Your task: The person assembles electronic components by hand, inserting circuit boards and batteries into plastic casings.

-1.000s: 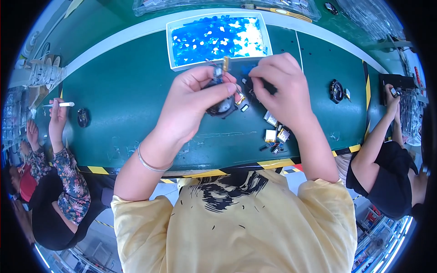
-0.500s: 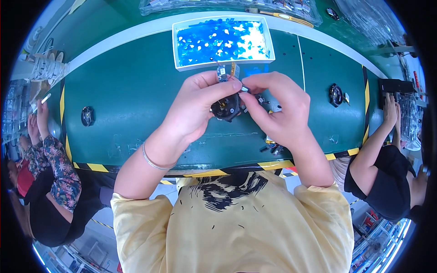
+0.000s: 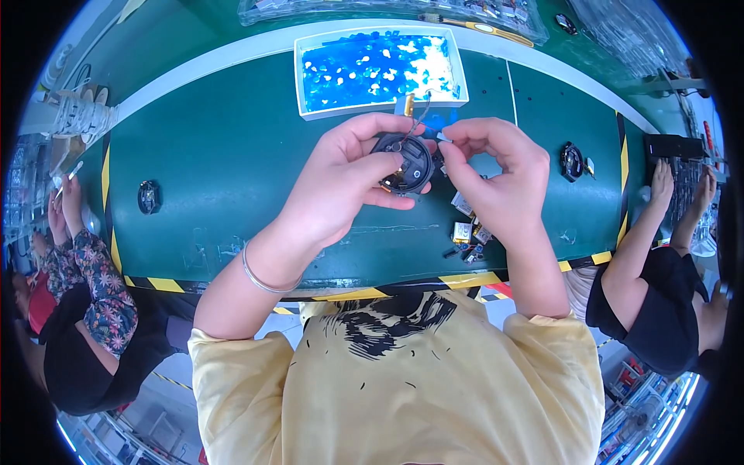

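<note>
My left hand [image 3: 329, 178] is closed around a round black watch case [image 3: 416, 172], its thumb pressed inside the open side. Thin dark wires [image 3: 422, 120] rise from the case's upper edge. A small silver and gold-coloured flat part [image 3: 406, 105] stands up behind the fingers; how it is attached is hidden. Just right of the case, my right hand [image 3: 504, 170] pinches a small pale piece [image 3: 442, 137] between thumb and forefinger; its exact kind is too small to make out. Below the right hand lies a loose group of small batteries and electronic parts [image 3: 463, 232] on the green table.
A white tray [image 3: 306, 115] of small blue and white pieces sits beyond my hands. Other black watch cases lie left [image 3: 149, 198] and right [image 3: 572, 161]. A brush [image 3: 484, 29] lies at the back. Co-workers' arms [image 3: 99, 271] [image 3: 639, 232] are at both sides.
The watch case has turned in my left hand, showing more of its inside. My right hand has moved slightly right, away from it. A small circuit board above the left hand no longer shows.
</note>
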The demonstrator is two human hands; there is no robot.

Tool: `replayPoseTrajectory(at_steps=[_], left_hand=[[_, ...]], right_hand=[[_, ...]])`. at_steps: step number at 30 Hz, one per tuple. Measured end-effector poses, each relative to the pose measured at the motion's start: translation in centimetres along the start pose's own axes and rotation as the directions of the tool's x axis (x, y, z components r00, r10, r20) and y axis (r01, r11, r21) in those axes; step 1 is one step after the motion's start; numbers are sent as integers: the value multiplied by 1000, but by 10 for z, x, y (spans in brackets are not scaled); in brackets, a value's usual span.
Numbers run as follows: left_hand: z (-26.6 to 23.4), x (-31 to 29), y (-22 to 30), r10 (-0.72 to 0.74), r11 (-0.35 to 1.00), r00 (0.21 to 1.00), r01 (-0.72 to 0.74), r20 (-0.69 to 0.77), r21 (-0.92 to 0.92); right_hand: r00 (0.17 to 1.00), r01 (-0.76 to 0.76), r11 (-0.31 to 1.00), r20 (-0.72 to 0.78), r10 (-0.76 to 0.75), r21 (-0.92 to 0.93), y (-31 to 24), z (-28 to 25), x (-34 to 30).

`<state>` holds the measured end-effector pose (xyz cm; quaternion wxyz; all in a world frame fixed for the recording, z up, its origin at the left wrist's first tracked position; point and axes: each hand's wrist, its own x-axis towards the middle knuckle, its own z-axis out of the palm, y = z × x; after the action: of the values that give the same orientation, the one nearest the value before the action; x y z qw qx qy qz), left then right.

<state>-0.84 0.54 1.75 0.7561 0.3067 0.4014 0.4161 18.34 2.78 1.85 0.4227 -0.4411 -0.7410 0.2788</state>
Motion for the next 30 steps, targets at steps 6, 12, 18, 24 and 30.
replayPoseTrajectory(at_steps=[6,12,18,24,30], left_hand=[[8,-2,-8,107,993,993,-104,-47,62],[12,-7,-10,153,988,987,-151,-40,42],[15,-9,-12,229,971,973,-226,-26,78],[16,-13,-11,236,971,972,-235,-16,41],[17,-15,-12,253,966,967,-253,-7,52]], right_hand=[[997,-61,990,52,55,126,-7,5,-2],[977,207,978,-54,-208,-36,-2,15,-2],[966,239,969,-93,-243,-58,0,19,-2],[944,308,951,-120,-308,-19,0,19,-2],[940,317,948,-132,-314,-1,-3,19,-3]])
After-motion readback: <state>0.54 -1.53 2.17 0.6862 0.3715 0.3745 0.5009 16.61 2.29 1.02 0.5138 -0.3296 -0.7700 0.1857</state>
